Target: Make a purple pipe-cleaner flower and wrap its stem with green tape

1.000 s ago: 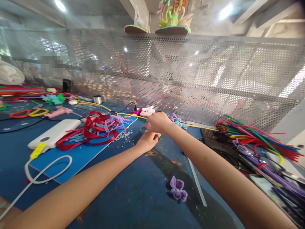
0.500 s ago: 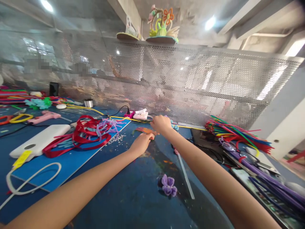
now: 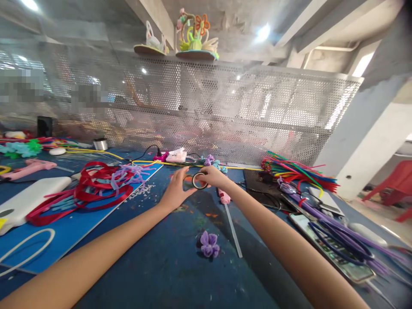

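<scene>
My right hand (image 3: 212, 177) pinches a small roll of tape (image 3: 200, 188), tilted so that its round hole faces me. Close on its left side is my left hand (image 3: 176, 188), fingers and thumb spread apart; whether the thumb touches the roll I cannot tell. Below my right wrist lies a pink glue gun (image 3: 224, 196) with a long clear glue stick (image 3: 234, 234) pointing towards me. A purple fuzzy flower (image 3: 209, 244) rests on the dark blue table (image 3: 161, 266) between my forearms.
Left, a blue board (image 3: 86, 234) carries red ribbon (image 3: 96, 195), lilac pipe cleaners (image 3: 127, 177) and a white power bank (image 3: 35, 199). Small white beads (image 3: 140, 192) lie beside it. Right are bundled pipe cleaners (image 3: 299, 171), a phone (image 3: 357, 270) and glasses. A perforated metal screen (image 3: 219, 107) stands behind.
My left hand has gone from closed fingers to spread ones. The tape roll now shows in my right hand, which has come down slightly. The view has turned to the right.
</scene>
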`<state>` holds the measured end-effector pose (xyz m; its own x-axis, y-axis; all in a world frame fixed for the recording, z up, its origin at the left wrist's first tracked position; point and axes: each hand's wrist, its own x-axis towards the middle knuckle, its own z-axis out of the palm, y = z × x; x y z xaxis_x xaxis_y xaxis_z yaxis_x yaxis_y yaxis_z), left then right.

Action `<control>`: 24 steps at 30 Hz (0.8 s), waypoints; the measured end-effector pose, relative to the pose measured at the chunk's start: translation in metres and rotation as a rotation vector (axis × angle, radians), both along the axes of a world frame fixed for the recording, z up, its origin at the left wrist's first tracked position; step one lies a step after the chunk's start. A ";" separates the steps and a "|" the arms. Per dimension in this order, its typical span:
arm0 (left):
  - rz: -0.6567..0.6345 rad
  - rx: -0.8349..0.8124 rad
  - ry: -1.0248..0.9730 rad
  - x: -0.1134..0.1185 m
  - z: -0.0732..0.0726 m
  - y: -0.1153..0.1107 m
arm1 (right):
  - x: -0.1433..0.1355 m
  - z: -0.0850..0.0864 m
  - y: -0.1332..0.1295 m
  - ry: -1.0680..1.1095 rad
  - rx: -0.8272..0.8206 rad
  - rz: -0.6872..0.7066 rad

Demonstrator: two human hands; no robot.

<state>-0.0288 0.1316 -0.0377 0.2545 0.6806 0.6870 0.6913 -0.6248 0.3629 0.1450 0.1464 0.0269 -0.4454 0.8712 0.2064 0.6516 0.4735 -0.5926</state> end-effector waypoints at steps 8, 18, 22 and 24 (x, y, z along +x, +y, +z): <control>-0.184 -0.245 0.336 -0.001 -0.008 0.022 | 0.006 -0.013 -0.040 0.119 0.116 0.054; 0.248 -0.248 0.459 -0.062 -0.005 0.064 | 0.036 -0.015 -0.072 0.364 0.193 0.060; 0.304 -0.166 0.415 -0.063 0.004 0.055 | 0.036 -0.013 -0.066 0.688 -0.098 0.006; 0.310 -0.132 0.388 -0.060 0.009 0.050 | 0.040 -0.011 -0.059 0.892 -0.230 -0.067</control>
